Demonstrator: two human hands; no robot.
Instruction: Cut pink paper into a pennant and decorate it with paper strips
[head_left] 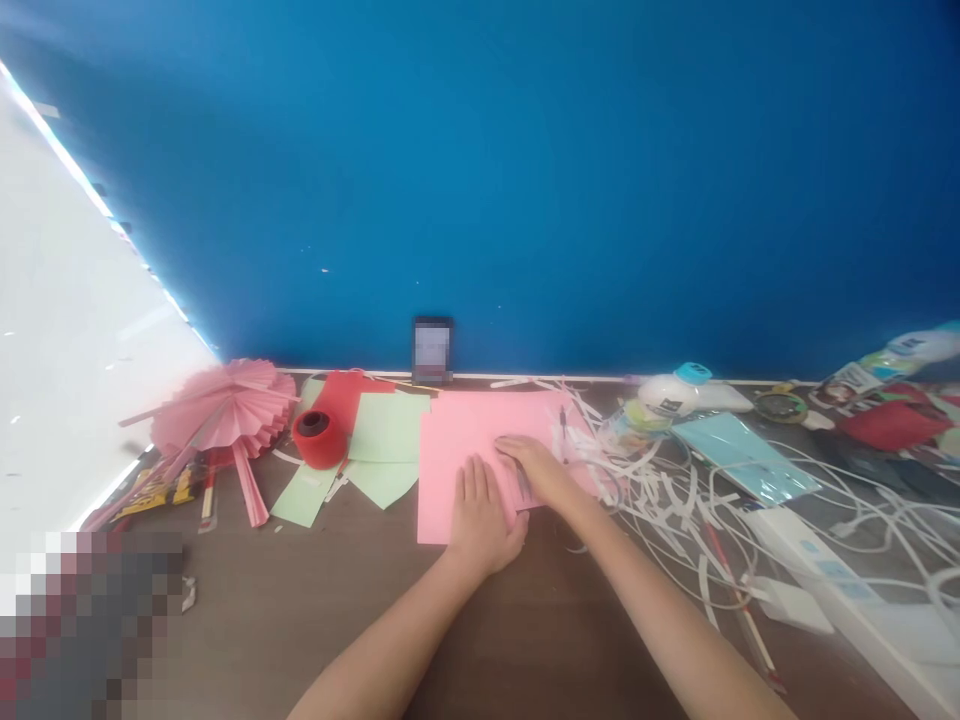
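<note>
A pink sheet of paper (457, 440) lies on the brown table (315, 610) in front of me. My left hand (480, 515) rests flat on its near edge, fingers stretched out and together. My right hand (536, 470) lies on the sheet's right part, palm down, with a thin dark pen-like thing (523, 482) showing under the fingers. Whether the right hand grips it I cannot make out.
Green paper pieces (379, 445), a red roll (321, 437) and a folded pink paper fan (225, 410) lie to the left. White paper strips (675, 500), a white glue bottle (679, 398), a light blue packet (742, 455) and a white box (862, 590) crowd the right. A small phone (432, 350) leans on the blue wall.
</note>
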